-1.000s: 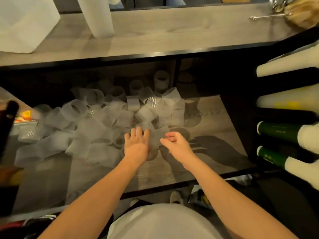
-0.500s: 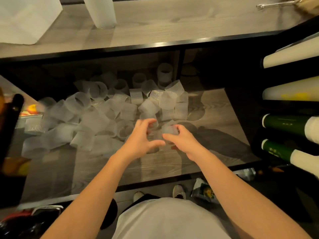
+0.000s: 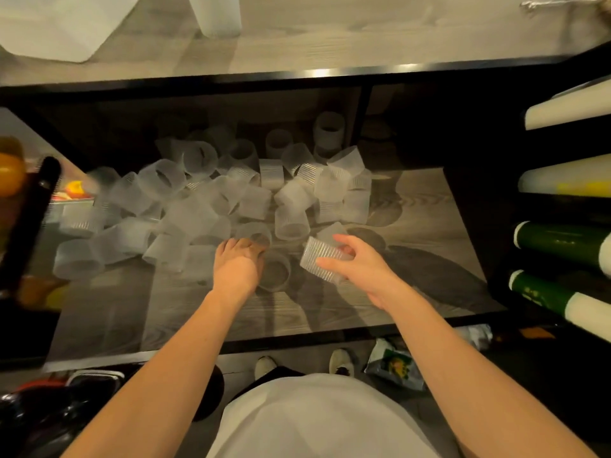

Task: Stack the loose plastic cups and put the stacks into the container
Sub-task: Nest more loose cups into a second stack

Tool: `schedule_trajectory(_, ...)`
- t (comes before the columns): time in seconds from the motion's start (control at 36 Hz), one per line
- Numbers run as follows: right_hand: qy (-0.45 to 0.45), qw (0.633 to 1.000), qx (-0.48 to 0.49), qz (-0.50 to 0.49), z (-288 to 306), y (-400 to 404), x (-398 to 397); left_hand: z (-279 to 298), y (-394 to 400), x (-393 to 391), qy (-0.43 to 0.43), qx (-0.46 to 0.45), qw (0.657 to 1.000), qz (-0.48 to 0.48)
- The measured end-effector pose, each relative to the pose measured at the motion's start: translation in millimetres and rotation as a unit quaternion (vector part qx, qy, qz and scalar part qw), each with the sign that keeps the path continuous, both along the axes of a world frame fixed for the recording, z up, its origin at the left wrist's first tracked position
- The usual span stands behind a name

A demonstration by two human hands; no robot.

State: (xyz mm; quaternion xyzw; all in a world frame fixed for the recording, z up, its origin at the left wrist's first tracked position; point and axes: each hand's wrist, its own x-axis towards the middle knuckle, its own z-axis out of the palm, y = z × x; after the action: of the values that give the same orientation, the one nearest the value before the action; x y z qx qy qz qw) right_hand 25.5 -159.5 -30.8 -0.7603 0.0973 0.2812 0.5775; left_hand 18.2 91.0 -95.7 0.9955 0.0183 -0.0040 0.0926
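Presently: lower shelf (image 3: pixel 413 206), one heap of frosted loose cups (image 3: pixel 205 206), too many to count. Right hand (image 3: pixel 360 269): one ribbed cup (image 3: pixel 319 261) pinched between thumb and fingers, lifted. Left hand (image 3: pixel 236 267): fingers curled over one upright cup (image 3: pixel 276 271). Four rolls (image 3: pixel 562 241) at right.

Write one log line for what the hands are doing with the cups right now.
right hand: holds ribbed clear plastic cup | left hand: on upright clear cup | frosted plastic cup pile: loose on shelf

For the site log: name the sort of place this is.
Probably a drinks-shop or café storage counter: loose plastic cups heaped on a lower wooden shelf, and rolled film or paper stock racked alongside.
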Motion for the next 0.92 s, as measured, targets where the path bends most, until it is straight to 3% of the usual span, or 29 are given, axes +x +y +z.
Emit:
schedule_trajectory(0.17,0.014,1.0,0.023,0.017,-1.6,-6.7,-3.4,6.8,5.1,-5.3,-0.041,-0.021,0.999,0.002)
schedule_trajectory(0.39,-0.007,1.0,0.029,-0.008,1.5,-6.4,-11.0,7.9,0.4,-23.9,-0.003,0.129,0.991,0.028)
schedule_trajectory(0.61,-0.012,0.996,-0.033,0.081,7.6,-1.8,-17.8,26.1,-10.6,-21.8,-0.01,0.099,0.995,0.023)
schedule_trajectory(0.67,-0.017,0.995,-0.036,0.089,10.7,1.6,-18.9,42.4,-21.7,-20.3,0.001,0.022,1.0,0.022)
schedule_trajectory(0.72,-0.025,0.995,-0.043,0.091,14.3,4.3,-19.1,54.0,-33.9,-19.0,0.032,-0.142,0.988,0.053)
schedule_trajectory(0.81,-0.035,0.993,-0.059,0.098,17.6,3.5,-19.5,60.1,-44.5,-17.4,0.098,-0.366,0.922,0.075)
schedule_trajectory(0.92,-0.045,0.989,-0.09,0.108,18.3,-3.1,-19.5,61.8,-52.7,-18.9,0.108,-0.446,0.886,0.07)
